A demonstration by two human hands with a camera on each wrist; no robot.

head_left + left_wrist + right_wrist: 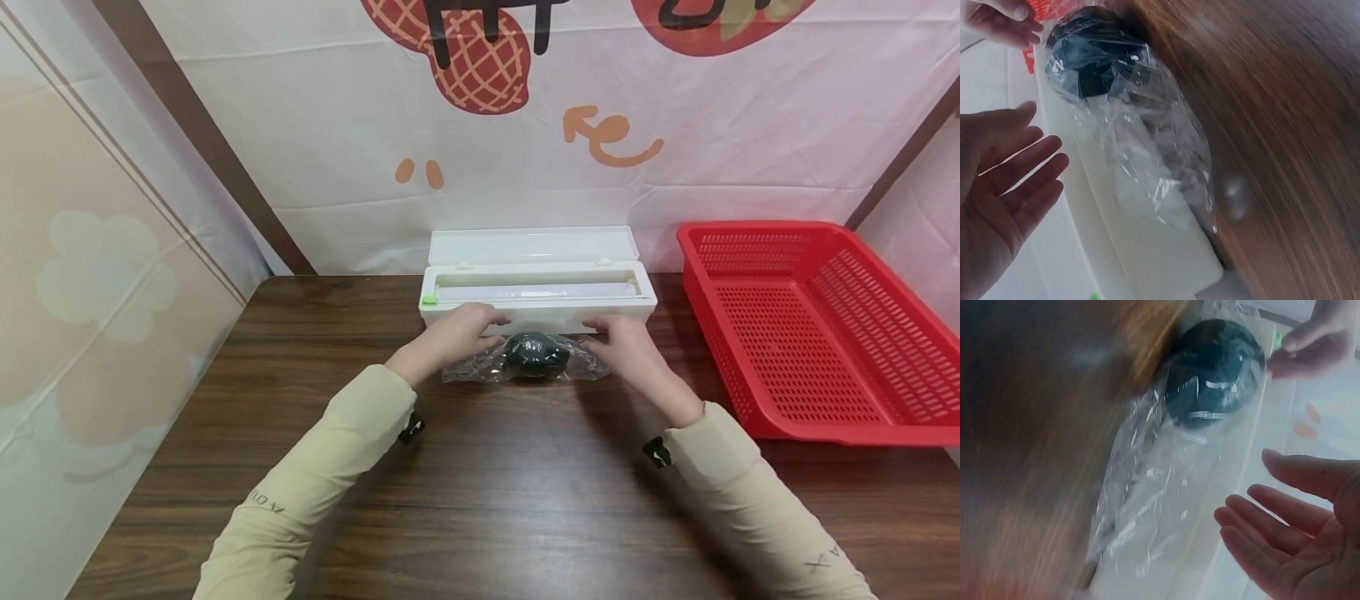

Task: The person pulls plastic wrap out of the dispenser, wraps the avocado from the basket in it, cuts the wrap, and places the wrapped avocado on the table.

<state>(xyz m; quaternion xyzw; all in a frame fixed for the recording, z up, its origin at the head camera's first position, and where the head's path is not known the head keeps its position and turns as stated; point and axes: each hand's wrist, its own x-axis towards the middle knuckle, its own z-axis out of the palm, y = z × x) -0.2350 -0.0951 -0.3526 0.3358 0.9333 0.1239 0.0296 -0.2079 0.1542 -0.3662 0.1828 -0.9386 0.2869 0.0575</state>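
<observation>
A dark green, rounded object (pixel 537 354) lies on the table, wrapped in clear cling film (pixel 480 367) that spreads out loosely to both sides. What kind of object it is, I cannot tell. Right behind it stands a white cling film dispenser (pixel 540 318), lid raised, with a roll inside. My left hand (pixel 459 335) hovers at the film's left end, fingers extended and holding nothing. At the other end is my right hand (pixel 628 348), likewise with loose, spread fingers. Both wrist views show gaps between the left fingers (pixel 1029 169), the right fingers (pixel 1272 528) and the wrapped object.
To the right stands a red plastic basket (pixel 750 417) with perforated sides. A green slider (pixel 430 299) sits on the dispenser's left end. Behind the wooden table (pixel 495 500) hangs a white printed cloth (pixel 337 142), and another covers the left side.
</observation>
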